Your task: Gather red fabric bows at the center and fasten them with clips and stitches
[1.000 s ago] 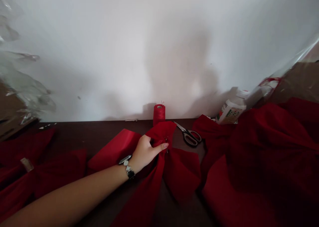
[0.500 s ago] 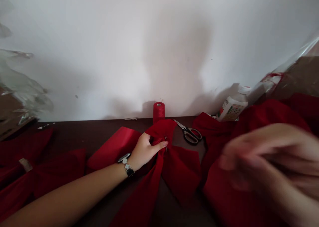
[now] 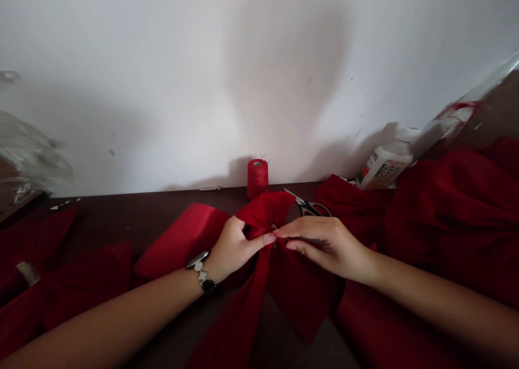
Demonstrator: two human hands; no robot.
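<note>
My left hand (image 3: 243, 245), wearing a watch and a bracelet, is closed around the gathered middle of a red fabric bow (image 3: 298, 299), its thumb pressing on the front. A small dark metal piece (image 3: 274, 245), too small to make out fully, lies at the bow's middle beside the thumb. My right hand (image 3: 324, 245) meets it there, thumb and forefinger pinched on what looks like a thin sewing needle, mostly hidden by the fingers. Just behind the bow stands a spool of red thread (image 3: 258, 180). Scissors (image 3: 318, 209) lie partly behind my right hand.
Another red bow (image 3: 89, 282) with a pale band lies at left. More red fabric (image 3: 450, 207) is heaped at right, near a white-labelled bottle (image 3: 387, 161). A white wall (image 3: 162, 88) rises behind the dark table (image 3: 154, 209); clear plastic wrap (image 3: 32, 147) hangs far left.
My right hand, blurred and off to the right before, has come in to the bow's middle beside my left thumb. My left hand has kept its hold. The view has shifted slightly.
</note>
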